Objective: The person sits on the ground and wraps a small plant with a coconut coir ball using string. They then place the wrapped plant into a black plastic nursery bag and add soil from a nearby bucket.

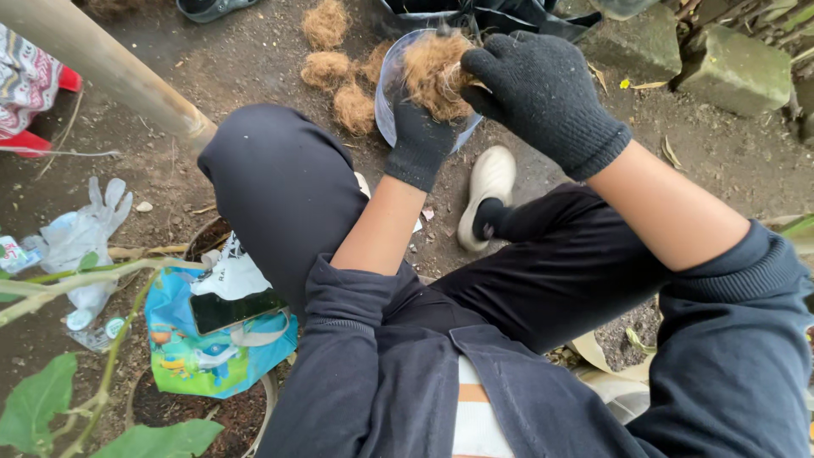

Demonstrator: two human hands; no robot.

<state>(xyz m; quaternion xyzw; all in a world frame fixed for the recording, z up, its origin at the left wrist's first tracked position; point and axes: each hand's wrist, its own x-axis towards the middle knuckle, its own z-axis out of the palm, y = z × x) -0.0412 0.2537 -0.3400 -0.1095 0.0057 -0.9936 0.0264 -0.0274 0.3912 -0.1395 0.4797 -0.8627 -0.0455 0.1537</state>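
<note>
Right hand (543, 93) fingers (485, 68) pinching coconut fibre (434, 72); left hand (421, 140) beneath.

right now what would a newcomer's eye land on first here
Top centre, two black-gloved hands work a clump of brown fibre: the left hand holds a clear plastic cup stuffed with it, and the right hand pinches the fibre from above. More fibre balls lie on the soil beside them, and a phone rests on a blue bag lower left.

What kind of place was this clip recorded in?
Probably an outdoor garden or yard work spot: bare dirt ground, grey stone blocks, and clumps of brown fibre beside a leafy green plant.
</note>
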